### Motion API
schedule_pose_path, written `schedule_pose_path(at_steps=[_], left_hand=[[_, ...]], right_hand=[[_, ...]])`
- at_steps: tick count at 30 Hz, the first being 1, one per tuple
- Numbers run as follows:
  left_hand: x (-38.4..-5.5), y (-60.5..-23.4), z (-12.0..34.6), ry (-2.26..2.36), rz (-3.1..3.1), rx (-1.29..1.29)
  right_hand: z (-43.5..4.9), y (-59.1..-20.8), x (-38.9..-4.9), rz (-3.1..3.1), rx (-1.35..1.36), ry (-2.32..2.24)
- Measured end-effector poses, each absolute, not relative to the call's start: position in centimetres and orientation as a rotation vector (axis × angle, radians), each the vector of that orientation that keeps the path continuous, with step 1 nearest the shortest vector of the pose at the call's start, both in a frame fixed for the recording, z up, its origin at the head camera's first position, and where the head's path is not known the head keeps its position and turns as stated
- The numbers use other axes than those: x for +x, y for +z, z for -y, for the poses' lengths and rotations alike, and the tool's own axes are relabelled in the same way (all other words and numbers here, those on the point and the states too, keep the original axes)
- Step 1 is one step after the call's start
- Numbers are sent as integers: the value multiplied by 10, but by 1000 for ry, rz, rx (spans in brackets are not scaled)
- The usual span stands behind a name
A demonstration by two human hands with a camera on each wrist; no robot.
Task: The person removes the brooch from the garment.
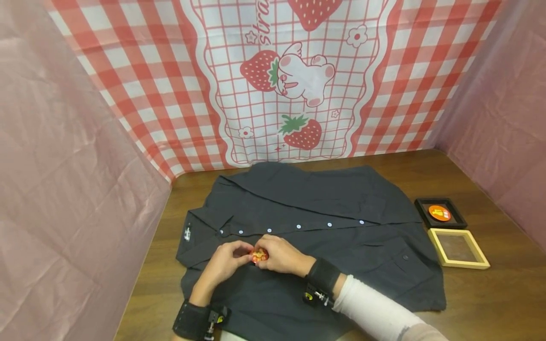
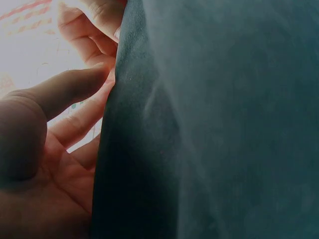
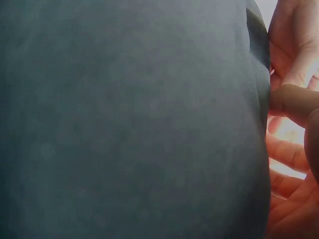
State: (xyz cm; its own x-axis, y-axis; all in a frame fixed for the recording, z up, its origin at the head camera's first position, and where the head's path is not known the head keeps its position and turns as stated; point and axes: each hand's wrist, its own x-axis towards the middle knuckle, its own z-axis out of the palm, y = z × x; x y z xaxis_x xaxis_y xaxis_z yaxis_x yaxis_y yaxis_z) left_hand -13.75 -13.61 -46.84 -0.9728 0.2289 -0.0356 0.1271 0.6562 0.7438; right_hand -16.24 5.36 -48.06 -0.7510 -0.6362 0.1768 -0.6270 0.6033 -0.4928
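A dark grey button-up shirt (image 1: pixel 315 199) lies on the wooden table, its collar at the left and white buttons along the front. Over its chest a small round red-orange badge (image 1: pixel 259 255) is pinched between both hands. My left hand (image 1: pixel 223 262) grips the badge's left side with thumb and fingers, while my right hand (image 1: pixel 282 255) holds its right side. In both wrist views, lifted shirt fabric (image 2: pixel 224 124) (image 3: pixel 134 124) fills most of the picture and hides the badge. Thumb and fingers of each hand meet at the fabric's edge.
Right of the shirt, a black square frame (image 1: pixel 420 208) holds another round orange badge (image 1: pixel 439 213). A pale yellow frame (image 1: pixel 465 265) lies just in front of it. A red checked strawberry cloth (image 1: pixel 170 94) hangs behind, with pink cloth (image 1: pixel 72 189) at both sides.
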Motion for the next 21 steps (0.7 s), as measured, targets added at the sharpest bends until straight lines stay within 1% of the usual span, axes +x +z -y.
schedule_pose_path(at_steps=[14,21], left_hand=[[-136,-468,136,1141,-2792,242],[-134,-467,137,1098,-2799,258]], right_hand=[[-64,-484,-164,-2854,-1001,-875],[-71,-483,-164,-2861,-1005,-927]])
